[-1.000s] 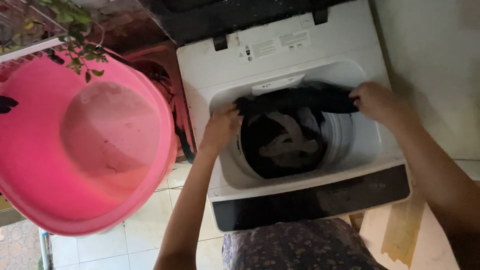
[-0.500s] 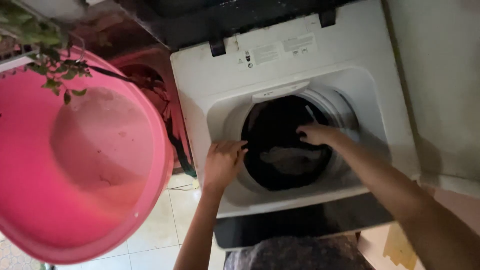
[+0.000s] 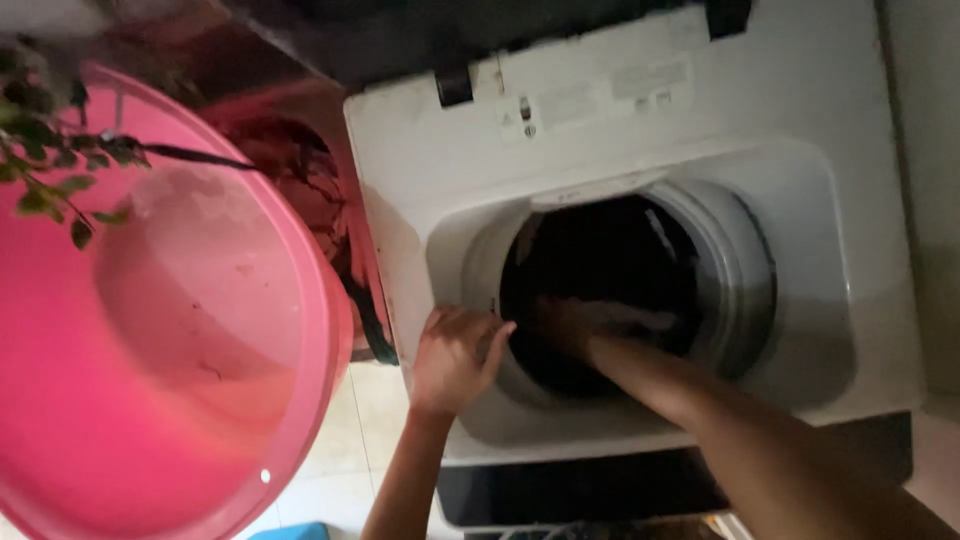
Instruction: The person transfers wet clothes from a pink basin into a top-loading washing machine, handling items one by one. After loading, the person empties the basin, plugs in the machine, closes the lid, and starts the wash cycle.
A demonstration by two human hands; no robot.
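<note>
Clothes [image 3: 600,280] lie dark and deep in the washing machine [image 3: 640,130] drum, the right hand [image 3: 575,325] is down among them with a grip I cannot tell, the left hand [image 3: 455,355] rests flat on the rim, and something may drop on the floor by the pink tub [image 3: 150,330] if pulled out loosely.

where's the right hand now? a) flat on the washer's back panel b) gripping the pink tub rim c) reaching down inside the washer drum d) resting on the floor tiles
c: the right hand is down inside the dark drum of the washing machine, while the left hand rests on the opening's edge.
</note>
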